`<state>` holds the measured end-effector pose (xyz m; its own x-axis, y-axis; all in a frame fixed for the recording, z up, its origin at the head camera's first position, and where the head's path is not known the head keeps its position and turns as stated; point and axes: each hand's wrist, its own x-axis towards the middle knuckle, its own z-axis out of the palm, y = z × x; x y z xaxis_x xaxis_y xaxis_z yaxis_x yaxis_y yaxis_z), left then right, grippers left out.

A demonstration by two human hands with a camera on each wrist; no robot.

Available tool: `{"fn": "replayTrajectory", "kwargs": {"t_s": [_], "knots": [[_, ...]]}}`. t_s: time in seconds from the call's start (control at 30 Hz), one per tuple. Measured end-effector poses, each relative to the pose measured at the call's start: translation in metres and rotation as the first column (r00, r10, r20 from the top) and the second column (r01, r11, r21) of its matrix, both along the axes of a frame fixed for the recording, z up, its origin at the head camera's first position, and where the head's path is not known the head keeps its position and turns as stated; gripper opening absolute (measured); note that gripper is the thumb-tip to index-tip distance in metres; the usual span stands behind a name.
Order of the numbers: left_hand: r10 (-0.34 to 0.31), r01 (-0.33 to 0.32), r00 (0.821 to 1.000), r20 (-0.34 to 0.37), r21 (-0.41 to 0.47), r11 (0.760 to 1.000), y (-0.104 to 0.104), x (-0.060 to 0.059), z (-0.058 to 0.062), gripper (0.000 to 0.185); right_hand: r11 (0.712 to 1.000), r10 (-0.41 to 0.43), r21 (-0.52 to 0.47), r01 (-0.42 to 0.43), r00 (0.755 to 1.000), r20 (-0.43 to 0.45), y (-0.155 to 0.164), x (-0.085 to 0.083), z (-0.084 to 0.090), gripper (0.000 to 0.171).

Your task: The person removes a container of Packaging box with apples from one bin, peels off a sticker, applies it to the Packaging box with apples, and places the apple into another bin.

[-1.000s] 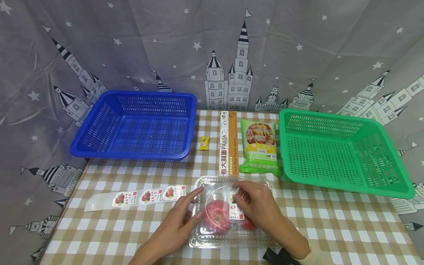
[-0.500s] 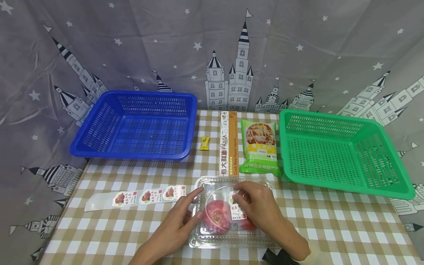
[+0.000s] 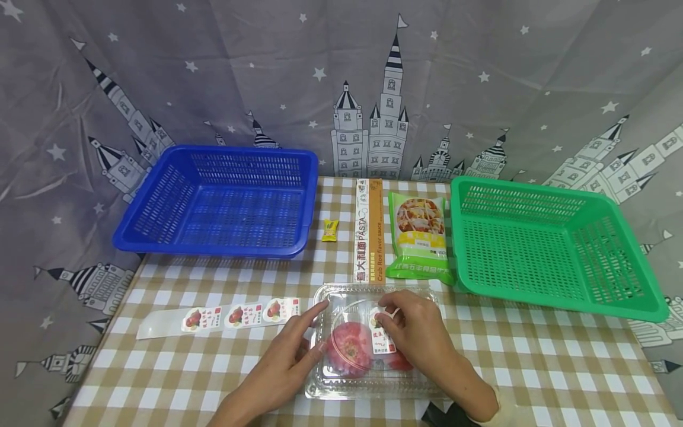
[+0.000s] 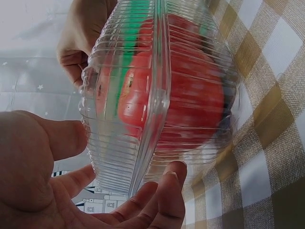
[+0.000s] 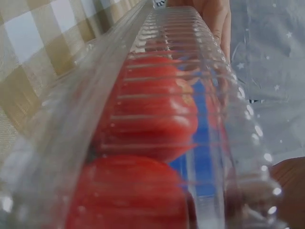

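Note:
A clear lidded plastic box [image 3: 349, 388] stands on the table with red, tomato-like fruits [image 3: 349, 350] inside. My right hand [image 3: 421, 329] is over the lid, thumb and forefinger pinching a small white fruit-print sticker [image 3: 383, 343]. Whether the sticker's underside touches the lid all over cannot be seen. At the box's left side my left hand [image 3: 283, 362] rests its fairly straight fingers against the wall. The left wrist view shows these fingertips [image 4: 174, 176] along the rim and lower side. In the right wrist view, box and fruits [image 5: 147, 109] hide most of the right hand.
A backing strip [image 3: 245, 317] with several matching stickers lies left. Behind are a blue basket [image 3: 213, 246], a yellow wrapped sweet [image 3: 329, 230], a pasta box [image 3: 368, 231] and a green food bag [image 3: 418, 237]. A green basket [image 3: 560, 302] stands right, on the checked tablecloth [image 3: 176, 385].
The sticker under my right fingers has shifted and turned slightly on the lid. My left hand and the box have stayed in place.

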<state>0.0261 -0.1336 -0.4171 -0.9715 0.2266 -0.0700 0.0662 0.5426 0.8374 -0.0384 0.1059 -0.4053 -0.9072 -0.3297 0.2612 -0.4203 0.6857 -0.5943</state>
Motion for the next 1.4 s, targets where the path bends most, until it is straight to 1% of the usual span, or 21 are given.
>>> {"fn": "replayTrajectory", "kwargs": {"t_s": [0.1,0.4,0.57,0.63,0.73,0.83,0.93,1.07,1.17,1.27,1.4], "knots": [[0.002,-0.002,1.000,0.007,0.002,1.000,0.000,0.000,0.000,0.067,1.000,-0.001,0.009,0.001,1.000,0.005,0.000,-0.001,0.001,0.023],[-0.001,0.001,1.000,-0.001,-0.007,1.000,0.000,0.000,-0.001,0.066,0.999,-0.036,0.038,0.033,0.996,0.076,-0.003,0.000,0.004,0.021],[-0.001,0.001,1.000,0.012,-0.001,1.000,0.000,0.000,-0.001,0.065,0.999,-0.030,0.044,0.026,0.996,0.087,-0.003,-0.001,0.005,0.021],[0.000,0.000,1.000,0.018,0.000,1.000,0.000,-0.001,-0.001,0.065,0.998,-0.012,0.061,0.008,0.998,0.064,-0.001,-0.001,0.005,0.019],[-0.002,0.002,1.000,0.018,0.002,1.000,0.000,0.000,-0.002,0.064,0.994,0.018,0.106,-0.018,1.000,0.001,0.001,-0.001,0.005,0.015],[-0.004,0.004,1.000,0.017,0.004,1.000,0.000,0.000,-0.002,0.064,0.984,0.041,0.176,-0.029,0.997,-0.065,0.005,0.000,0.004,0.009],[-0.005,0.005,1.000,0.022,0.007,1.000,0.000,-0.001,-0.001,0.065,0.971,0.060,0.236,-0.034,0.992,-0.107,0.009,0.001,0.003,0.006],[-0.003,0.003,1.000,0.025,0.006,1.000,-0.001,-0.001,-0.001,0.065,0.957,0.100,0.286,-0.057,0.986,-0.137,0.016,0.003,0.004,0.014],[0.006,-0.006,1.000,0.027,-0.010,1.000,-0.001,-0.001,-0.001,0.065,0.948,0.123,0.308,-0.077,0.983,-0.134,0.021,0.005,0.003,0.028],[0.017,-0.016,0.999,0.036,-0.020,1.000,0.000,-0.001,-0.001,0.066,0.944,0.120,0.320,-0.077,0.986,-0.119,0.026,0.008,0.000,0.039],[0.029,-0.029,0.999,0.042,-0.011,1.000,0.001,-0.001,-0.003,0.068,0.945,0.098,0.321,-0.058,0.989,-0.108,0.032,0.014,-0.006,0.045]]}}
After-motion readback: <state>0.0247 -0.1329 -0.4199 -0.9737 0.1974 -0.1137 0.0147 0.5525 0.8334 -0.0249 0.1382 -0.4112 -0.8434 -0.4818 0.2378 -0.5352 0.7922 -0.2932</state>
